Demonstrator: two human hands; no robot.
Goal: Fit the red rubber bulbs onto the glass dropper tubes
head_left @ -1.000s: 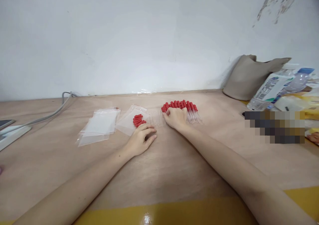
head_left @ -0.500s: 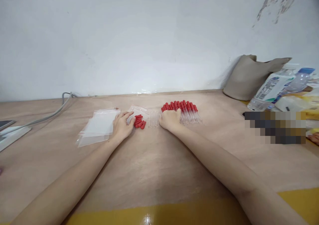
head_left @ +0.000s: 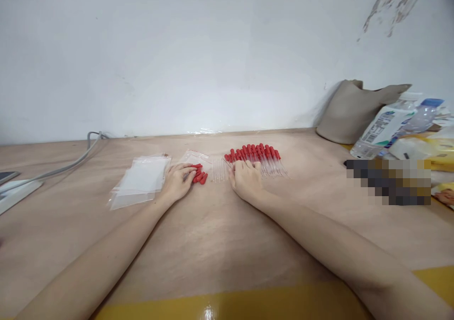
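Observation:
My left hand point(head_left: 178, 182) is at a small heap of red rubber dropper bulbs point(head_left: 199, 175), thumb and fingertips closed on one bulb at its near edge. My right hand point(head_left: 246, 180) lies over the left part of a row of glass droppers with red bulbs point(head_left: 264, 152), fingers a little bent and apart. It hides part of these droppers, and I make out nothing gripped in it. Between my hands lie several bare clear glass tubes point(head_left: 219, 169), side by side. Behind the loose bulbs is a clear zip bag point(head_left: 194, 156).
A stack of clear zip bags point(head_left: 140, 180) lies left of my left hand. A grey cable point(head_left: 76, 161) runs across the far left. On the right stand a grey-brown container point(head_left: 344, 114) and a plastic bottle point(head_left: 385, 128), with a blurred-out dark patch in front.
My right hand has opened from a fist and shifted slightly right and nearer, uncovering more red bulbs on the left of the row. My left fingers have closed in on the loose bulbs.

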